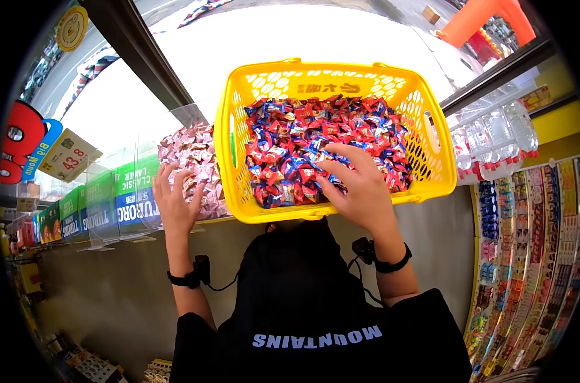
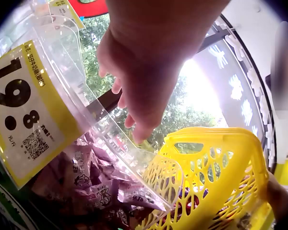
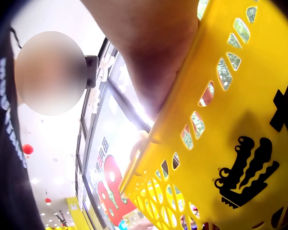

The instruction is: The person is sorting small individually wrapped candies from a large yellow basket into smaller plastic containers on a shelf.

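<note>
A yellow basket (image 1: 436, 121) holds many red and blue wrapped candies (image 1: 302, 147). Over the basket's near side is my right hand (image 1: 360, 191), fingers spread and slightly bent above the candies; whether they touch any is unclear. To the left, my left hand (image 1: 177, 201) is held with fingers apart over the clear bin of pink wrapped candies (image 1: 207, 156), holding nothing. In the left wrist view that hand (image 2: 139, 91) hangs above the pink packets (image 2: 93, 177), beside the basket (image 2: 230, 158). The right wrist view shows the basket's outer wall (image 3: 230, 120) hiding the right fingers.
Green Tuborg boxes (image 1: 120, 198) stand left of the pink candies, near a price sign (image 1: 69, 156). Bottles (image 1: 497, 137) are at the right, above shelves of packaged goods (image 1: 526, 255). A window frame (image 1: 149, 57) rises behind. A price card (image 2: 26, 110) fronts the clear bin.
</note>
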### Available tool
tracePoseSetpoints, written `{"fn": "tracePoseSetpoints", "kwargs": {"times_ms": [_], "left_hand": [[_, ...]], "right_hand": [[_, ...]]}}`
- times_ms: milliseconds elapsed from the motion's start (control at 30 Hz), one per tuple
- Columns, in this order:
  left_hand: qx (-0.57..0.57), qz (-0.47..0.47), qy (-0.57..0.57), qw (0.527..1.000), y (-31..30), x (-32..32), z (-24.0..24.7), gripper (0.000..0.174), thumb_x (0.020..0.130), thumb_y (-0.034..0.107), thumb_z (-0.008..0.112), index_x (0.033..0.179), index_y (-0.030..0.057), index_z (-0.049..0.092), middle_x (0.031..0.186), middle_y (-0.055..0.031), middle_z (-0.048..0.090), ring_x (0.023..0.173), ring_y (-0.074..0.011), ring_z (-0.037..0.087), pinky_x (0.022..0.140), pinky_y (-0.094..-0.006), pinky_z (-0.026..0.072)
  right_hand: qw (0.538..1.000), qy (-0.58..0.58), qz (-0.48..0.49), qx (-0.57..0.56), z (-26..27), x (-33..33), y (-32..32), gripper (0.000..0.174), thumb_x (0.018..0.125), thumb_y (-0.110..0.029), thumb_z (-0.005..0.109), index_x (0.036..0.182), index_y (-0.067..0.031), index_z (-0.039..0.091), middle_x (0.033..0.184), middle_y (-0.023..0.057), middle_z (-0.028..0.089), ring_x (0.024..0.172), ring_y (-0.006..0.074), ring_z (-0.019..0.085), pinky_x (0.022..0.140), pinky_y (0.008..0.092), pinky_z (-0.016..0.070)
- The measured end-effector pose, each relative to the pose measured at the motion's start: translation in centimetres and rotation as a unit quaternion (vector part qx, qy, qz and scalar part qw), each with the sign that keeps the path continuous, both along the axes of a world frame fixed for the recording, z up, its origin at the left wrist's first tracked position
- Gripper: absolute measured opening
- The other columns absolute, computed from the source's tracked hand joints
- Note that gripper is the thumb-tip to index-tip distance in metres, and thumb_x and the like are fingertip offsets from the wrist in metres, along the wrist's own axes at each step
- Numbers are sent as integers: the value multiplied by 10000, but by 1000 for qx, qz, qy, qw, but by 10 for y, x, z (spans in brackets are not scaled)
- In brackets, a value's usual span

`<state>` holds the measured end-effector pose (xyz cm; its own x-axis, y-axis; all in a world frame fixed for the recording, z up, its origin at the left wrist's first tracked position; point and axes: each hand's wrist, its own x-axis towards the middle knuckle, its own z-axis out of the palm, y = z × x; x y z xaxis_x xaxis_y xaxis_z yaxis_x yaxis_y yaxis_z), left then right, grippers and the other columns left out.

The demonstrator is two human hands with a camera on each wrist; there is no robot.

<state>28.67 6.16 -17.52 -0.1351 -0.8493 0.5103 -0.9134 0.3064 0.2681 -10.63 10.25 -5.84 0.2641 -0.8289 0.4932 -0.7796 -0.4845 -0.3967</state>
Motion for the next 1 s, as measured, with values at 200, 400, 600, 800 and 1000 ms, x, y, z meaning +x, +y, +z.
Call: {"fn": "tracePoseSetpoints", "kwargs": {"times_ms": [200, 400, 600, 800, 1000], "left_hand": [[-21, -58, 81, 995, 17, -40, 66, 551, 892, 287, 837, 1387, 119, 661, 1593, -177, 509, 1545, -436, 389, 1273, -615, 262], [-1, -174, 78, 982, 18, -94, 105, 632, 833, 275, 863, 1414, 138, 658, 1628, -176, 477, 1579, -454, 333, 1271, -612, 279], [61, -181, 114, 975, 3, -110, 109, 691, 845, 316, 847, 1478, 167, 613, 1650, -196, 424, 1588, -477, 287, 1289, -622, 230], [89, -159, 97, 978, -1, -110, 98, 819, 825, 376, 843, 1555, 172, 533, 1680, -240, 341, 1598, -485, 235, 1293, -620, 209], [87, -163, 131, 974, 1, -106, 90, 837, 833, 450, 847, 1559, 183, 528, 1659, -264, 336, 1591, -507, 211, 1282, -670, 167]], "right_hand": [[1000, 27, -1, 12, 3, 0, -1, 354, 845, -172, 862, 1186, -123, 780, 1391, 123, 670, 1285, 360, 621, 1111, 498, 492], [992, 122, 40, -5, 18, -3, -4, 369, 854, -237, 845, 1194, -131, 749, 1385, 143, 643, 1309, 358, 598, 1168, 542, 435], [969, 195, 151, -19, 96, -13, -21, 311, 853, -207, 821, 1140, -114, 745, 1405, 144, 632, 1312, 355, 599, 1166, 525, 441], [950, 213, 228, 4, 85, 10, -87, 281, 866, -184, 827, 1135, -133, 763, 1414, 140, 631, 1320, 374, 605, 1112, 500, 486], [925, 268, 268, 3, -33, 48, -155, 166, 888, -197, 771, 1043, -148, 805, 1499, 160, 589, 1433, 359, 516, 1182, 526, 418]]}}
